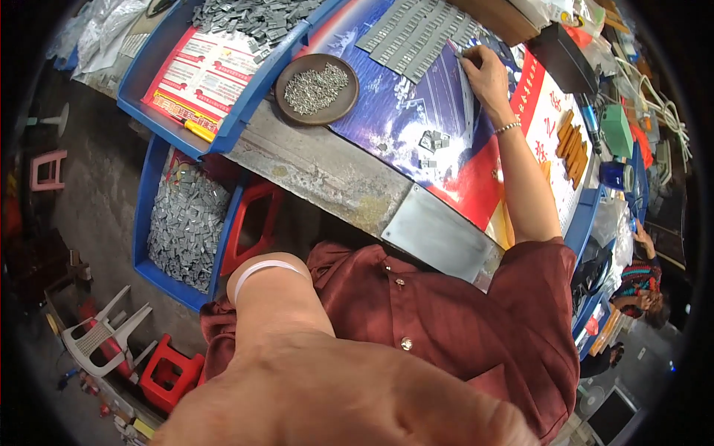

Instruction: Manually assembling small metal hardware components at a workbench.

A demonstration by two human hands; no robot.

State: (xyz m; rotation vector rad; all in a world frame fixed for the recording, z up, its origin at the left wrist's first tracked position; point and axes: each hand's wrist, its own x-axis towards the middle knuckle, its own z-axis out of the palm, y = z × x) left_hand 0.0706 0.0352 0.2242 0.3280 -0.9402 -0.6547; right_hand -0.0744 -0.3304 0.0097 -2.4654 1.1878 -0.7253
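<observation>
My left hand is raised very close to the camera and fills the lower edge; its fingers are cut off or hidden. On the tabletop at the far right, my right hand has its fingertips bent together beside the rows of small grey plastic pieces. Whatever those fingertips may pinch is too small to make out. A few loose grey pieces lie nearer on the blue printed sheet. Left of the rows stands a round brown dish with many tiny silvery metal parts.
A blue tray holding grey pieces overhangs the table's left edge. Below it is a blue bin heaped with more. Orange-brown strips lie right of my forearm. Red stool and grey chair stand on the floor; another person sits far right.
</observation>
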